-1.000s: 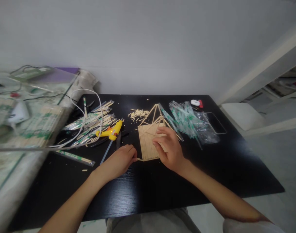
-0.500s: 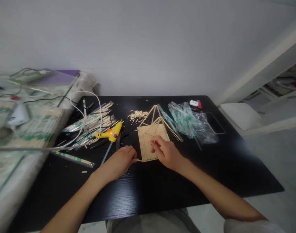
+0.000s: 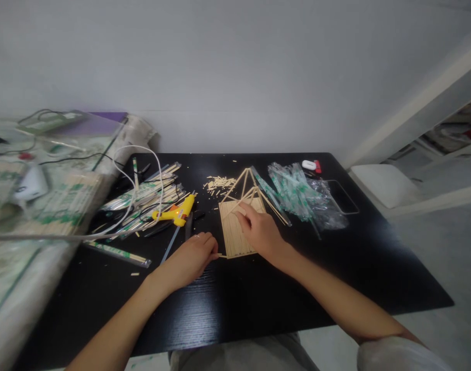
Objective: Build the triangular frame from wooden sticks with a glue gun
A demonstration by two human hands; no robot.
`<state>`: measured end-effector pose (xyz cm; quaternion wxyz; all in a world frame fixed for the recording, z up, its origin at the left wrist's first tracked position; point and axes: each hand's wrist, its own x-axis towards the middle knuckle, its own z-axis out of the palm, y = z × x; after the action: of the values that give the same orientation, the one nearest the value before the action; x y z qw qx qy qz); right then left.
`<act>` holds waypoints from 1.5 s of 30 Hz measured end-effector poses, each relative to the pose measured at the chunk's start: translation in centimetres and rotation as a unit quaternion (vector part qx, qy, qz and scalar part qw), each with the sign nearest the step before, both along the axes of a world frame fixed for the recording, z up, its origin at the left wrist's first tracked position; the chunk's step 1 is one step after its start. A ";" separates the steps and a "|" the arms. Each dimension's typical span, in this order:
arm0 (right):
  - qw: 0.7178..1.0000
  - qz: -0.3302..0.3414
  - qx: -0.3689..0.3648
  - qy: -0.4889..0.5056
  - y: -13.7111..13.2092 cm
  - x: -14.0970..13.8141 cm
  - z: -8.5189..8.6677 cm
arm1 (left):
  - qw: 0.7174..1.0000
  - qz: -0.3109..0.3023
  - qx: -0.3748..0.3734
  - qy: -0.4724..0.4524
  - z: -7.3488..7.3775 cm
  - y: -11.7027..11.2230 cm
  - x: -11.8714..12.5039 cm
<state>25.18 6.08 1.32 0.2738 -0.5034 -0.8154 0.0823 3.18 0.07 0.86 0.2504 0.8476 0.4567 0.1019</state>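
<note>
A flat panel of light wooden chopsticks [image 3: 229, 234] laid side by side rests on the black table. Two triangular stick frames [image 3: 247, 178] rise at its far end, joined by sticks. My left hand [image 3: 198, 252], with a ring on one finger, is closed at the panel's near left corner, pinching a short chopstick piece [image 3: 222, 255] that pokes out toward the panel. Above the panel, close to the nearer triangle, my right hand [image 3: 262, 232] has thumb and index finger brought together; anything between them is too small to see. A yellow glue gun [image 3: 177, 212] lies left of the panel.
Wrapped chopsticks [image 3: 142, 201] and a white cable [image 3: 160, 180] crowd the table's left side. Cut stick bits [image 3: 220, 183] lie behind the panel. To the right are empty plastic wrappers [image 3: 293, 188], a phone [image 3: 342, 197] and a small white case [image 3: 308, 165].
My right hand has moved slightly away from me and left over the panel, its fingertips now nearer the triangular frame. The left hand stays in place.
</note>
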 end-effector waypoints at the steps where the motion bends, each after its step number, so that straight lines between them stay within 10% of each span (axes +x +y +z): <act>1: 1.000 -0.003 -0.003 -0.008 0.2 -0.1 0.0 | 1.000 0.000 -0.003 0.003 0.0 0.0 0.0; 23: 0.994 0.064 -0.089 -0.026 0.1 0.3 0.5 | 0.999 -0.001 -0.001 0.043 0.2 -0.1 0.2; 45: 0.990 -0.047 -0.082 0.101 1.0 5.9 3.1 | 0.999 -0.007 0.015 0.032 -0.5 0.0 0.0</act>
<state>31.11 7.05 4.38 0.3159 -0.5509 -0.7497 0.1861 3.15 0.07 0.39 0.2239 0.8572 0.4569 0.0795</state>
